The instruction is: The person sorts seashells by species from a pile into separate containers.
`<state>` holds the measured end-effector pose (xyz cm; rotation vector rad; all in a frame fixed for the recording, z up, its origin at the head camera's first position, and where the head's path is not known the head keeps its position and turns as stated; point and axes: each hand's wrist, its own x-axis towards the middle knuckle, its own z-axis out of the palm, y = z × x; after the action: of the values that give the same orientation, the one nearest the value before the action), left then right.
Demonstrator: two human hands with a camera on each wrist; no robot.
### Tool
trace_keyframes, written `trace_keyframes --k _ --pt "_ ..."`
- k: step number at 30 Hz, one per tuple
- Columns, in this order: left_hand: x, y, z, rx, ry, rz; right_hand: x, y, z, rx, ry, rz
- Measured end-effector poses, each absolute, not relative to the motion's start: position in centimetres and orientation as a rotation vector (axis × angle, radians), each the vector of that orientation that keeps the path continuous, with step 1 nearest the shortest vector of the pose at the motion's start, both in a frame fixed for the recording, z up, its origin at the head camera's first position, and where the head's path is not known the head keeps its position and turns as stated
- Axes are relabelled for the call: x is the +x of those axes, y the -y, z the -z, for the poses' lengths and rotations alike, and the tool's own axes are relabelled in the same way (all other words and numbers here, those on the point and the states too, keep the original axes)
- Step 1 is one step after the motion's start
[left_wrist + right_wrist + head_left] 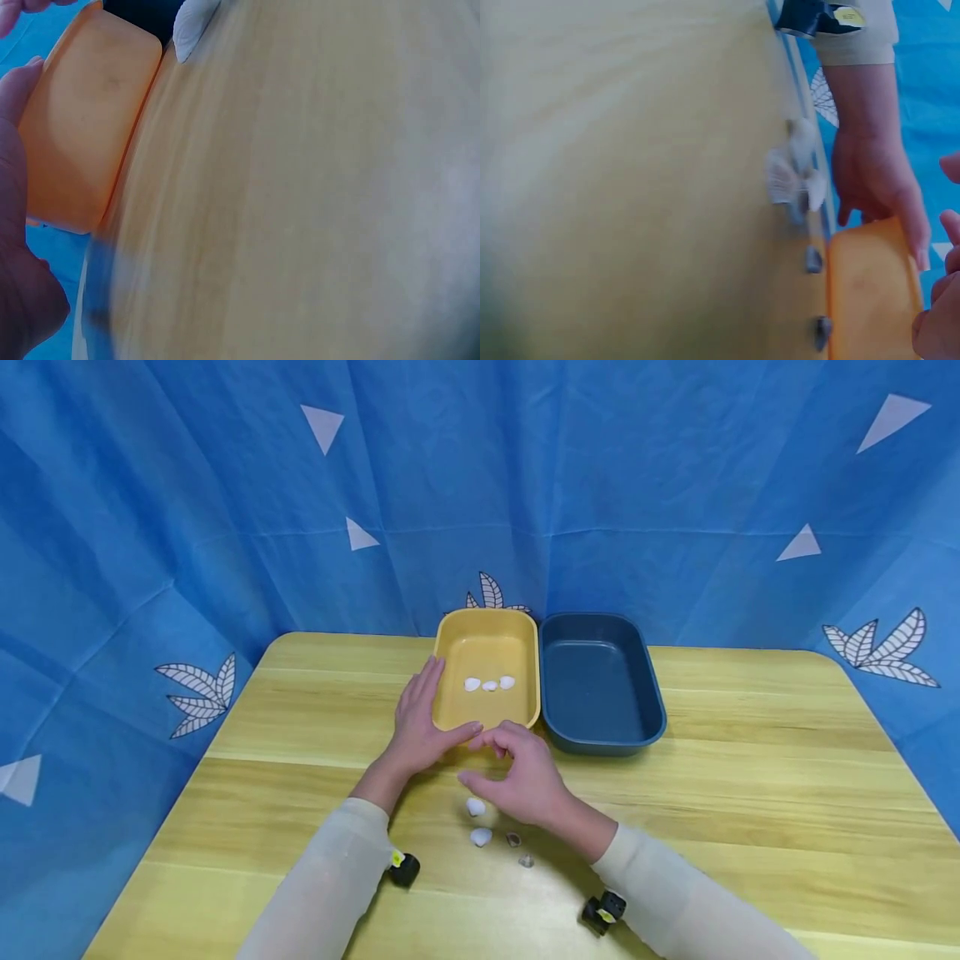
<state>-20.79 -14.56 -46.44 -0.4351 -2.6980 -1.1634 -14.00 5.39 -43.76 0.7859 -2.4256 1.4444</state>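
My left hand [420,727] rests against the left side and front corner of a yellow tray [487,620], its fingers straight along the wall and its thumb stretched toward the front rim. Three white seashells [490,686] lie in a row inside that tray. At the tray's front edge hovers my right hand [525,777], fingers loosely bent, thumb apart from them, nothing visible between. Below it on the table are two white seashells [481,837], a small brown shell [513,839] and a small greyish shell [527,861]. The right wrist view shows the left hand [874,176] beside the tray.
A dark blue tray [603,739] stands right of the yellow one, close against it. Both sit near the back edge of the wooden table [772,777]. Behind hangs a blue curtain [637,468] with white triangles and leaf prints.
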Motion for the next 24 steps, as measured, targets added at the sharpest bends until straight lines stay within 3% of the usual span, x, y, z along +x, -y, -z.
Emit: trace_keyframes --k 24 --pt "-20.8 14.4 46.2 -0.407 2.721 1.151 -13.7 -5.5 46.2 0.891 2.656 -1.363"
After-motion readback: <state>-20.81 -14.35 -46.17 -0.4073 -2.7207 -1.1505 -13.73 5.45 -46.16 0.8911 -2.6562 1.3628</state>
